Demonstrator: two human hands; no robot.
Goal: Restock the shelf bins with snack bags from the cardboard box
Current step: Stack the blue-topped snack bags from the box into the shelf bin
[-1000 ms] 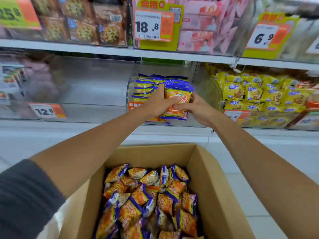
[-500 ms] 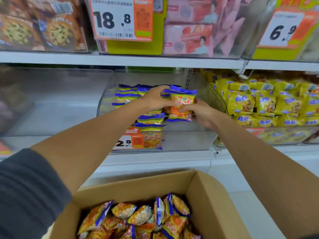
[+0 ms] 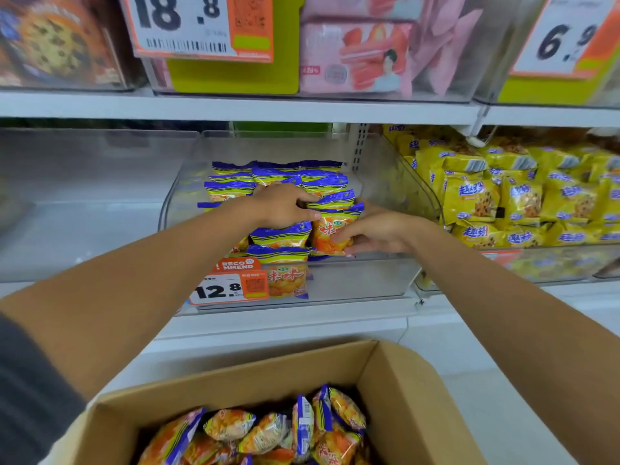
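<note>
Right grip pinches orange snack bag by its lower-right edge; bag upright in clear shelf bin. Left grip, fingers straight, presses bag stack just beside. Cardboard box below w/ more bags.

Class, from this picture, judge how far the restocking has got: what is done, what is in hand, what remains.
Done: rows of bags already stand in the clear bin. In hand: the right hand pinches an orange bag beside them, while the left hand rests on the stack. Remaining: the cardboard box holds many loose bags, and the bin's right side has room.
</note>
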